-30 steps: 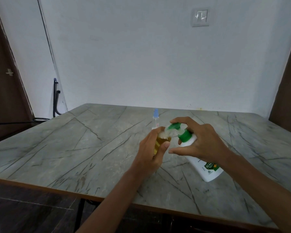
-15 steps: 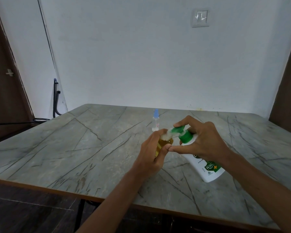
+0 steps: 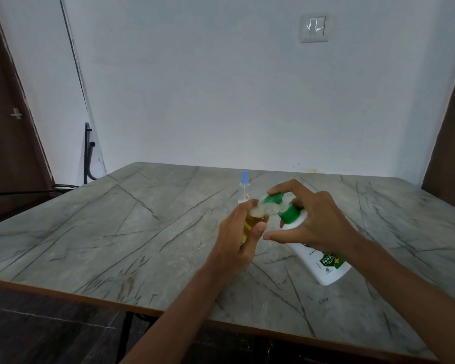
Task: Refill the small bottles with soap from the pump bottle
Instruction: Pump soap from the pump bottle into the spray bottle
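My left hand (image 3: 239,243) grips a small clear bottle (image 3: 250,223) that holds yellow liquid, its open mouth facing up. My right hand (image 3: 315,222) holds the white pump bottle (image 3: 323,261), tilted with its base resting on the table. The forefinger lies on the green pump head (image 3: 273,199), whose nozzle sits right over the small bottle's mouth. Another small clear bottle with a blue cap (image 3: 244,186) stands upright on the table just behind my left hand.
The grey marble-patterned table (image 3: 116,232) has a brown front edge close to me. A white wall with a switch plate (image 3: 314,28) stands behind it. A dark door is at the left and dark floor lies below the front edge.
The pump head has risen slightly under my right forefinger. Both hands and the two held bottles stay in nearly the same place.
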